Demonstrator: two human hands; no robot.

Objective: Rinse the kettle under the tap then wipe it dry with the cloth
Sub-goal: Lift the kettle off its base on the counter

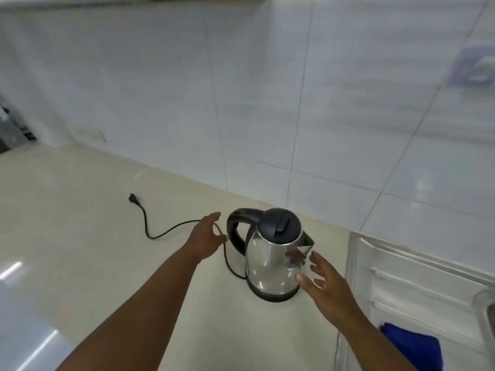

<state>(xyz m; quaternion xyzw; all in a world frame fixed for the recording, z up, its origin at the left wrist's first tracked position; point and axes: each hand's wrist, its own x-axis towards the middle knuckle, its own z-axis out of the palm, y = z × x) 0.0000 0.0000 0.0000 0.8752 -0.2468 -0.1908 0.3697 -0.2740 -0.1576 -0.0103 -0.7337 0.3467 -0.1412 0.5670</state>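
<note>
**Both hands closing in on the kettle, nothing lifted yet**

The kettle point(270, 259) stands upright on the pale counter point(80, 236), close to the tiled wall point(267, 103), on its dark base with the black lid down. Its handle point(235, 231) faces my left side and its spout point(306, 243) my right, which I take as the reason my hands come at it from both flanks. Its cord point(171, 228) trails off to the left across the counter and ends in a plug point(131, 198) lying loose, not in any socket that I can see, so I judge the kettle safe to carry to water.

My left hand point(205, 236) is spread, fingers apart, just beside the handle and over the cord; I cannot tell whether a fingertip brushes either, but it grips nothing. My right hand point(324, 279) is likewise open, palm turned toward the steel body below the spout, very near it or just touching; the blur leaves that uncertain. Neither hand has closed.

To the right, the ribbed steel drainboard point(415, 277) begins, and what looks like a sink's edge shows at the frame border. The blue cloth point(412, 346) lies on the drainboard near my right forearm, handy for the wiping. No tap is in view. Rinsing has not begun, by my reading.
</note>
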